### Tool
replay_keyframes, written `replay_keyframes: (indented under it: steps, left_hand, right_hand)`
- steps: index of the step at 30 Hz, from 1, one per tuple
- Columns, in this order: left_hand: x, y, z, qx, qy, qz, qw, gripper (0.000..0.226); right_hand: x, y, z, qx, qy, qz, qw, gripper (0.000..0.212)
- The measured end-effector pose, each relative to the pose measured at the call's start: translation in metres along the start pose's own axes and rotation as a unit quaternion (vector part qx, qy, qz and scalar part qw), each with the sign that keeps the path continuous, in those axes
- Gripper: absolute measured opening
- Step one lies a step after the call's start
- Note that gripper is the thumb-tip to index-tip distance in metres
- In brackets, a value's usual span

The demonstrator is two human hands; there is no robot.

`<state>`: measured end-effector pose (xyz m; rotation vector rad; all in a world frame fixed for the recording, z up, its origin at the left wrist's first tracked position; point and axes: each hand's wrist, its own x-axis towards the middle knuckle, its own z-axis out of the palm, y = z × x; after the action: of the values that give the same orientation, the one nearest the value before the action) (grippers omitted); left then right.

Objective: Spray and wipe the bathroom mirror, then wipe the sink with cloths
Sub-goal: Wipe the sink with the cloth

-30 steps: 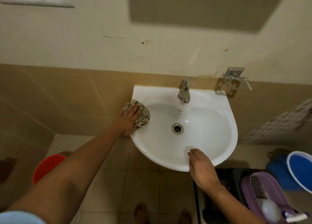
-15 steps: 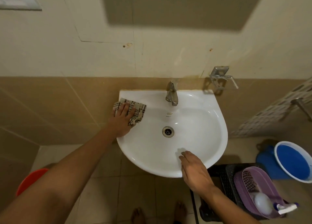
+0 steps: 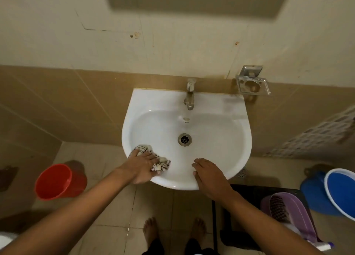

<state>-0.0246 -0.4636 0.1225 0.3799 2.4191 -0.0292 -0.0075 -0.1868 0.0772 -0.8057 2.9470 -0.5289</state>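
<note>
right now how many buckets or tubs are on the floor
2: a red bucket on the floor left of the sink, and a blue tub at the far right, cut off by the frame. More may sit out of view.

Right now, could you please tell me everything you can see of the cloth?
The cloth is a small, pale rag with thin dark lines in a checked pattern; it looks like soft woven fabric. It lies crumpled and bunched, not folded flat, on the front-left rim of the white sink. The left hand presses down on it with fingers spread, covering its middle, so only its edges show. The right hand rests on the rim nearby, not touching it. Whether it is wet cannot be told.
</note>
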Motion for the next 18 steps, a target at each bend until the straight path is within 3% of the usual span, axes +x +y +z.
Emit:
replay_keyframes:
  steps: [10,18]
  left_hand:
    - [0.052,0.149,0.007,-0.179,-0.027,-0.047,0.982,0.072]
    - [0.140,0.235,-0.031,-0.378,-0.033,-0.135,0.915,0.080]
  right_hand:
    - [-0.004,0.076,-0.046,0.010,0.029,0.054,0.998,0.027]
    - [-0.005,0.124,-0.081,0.008,0.048,0.098,0.994,0.030]
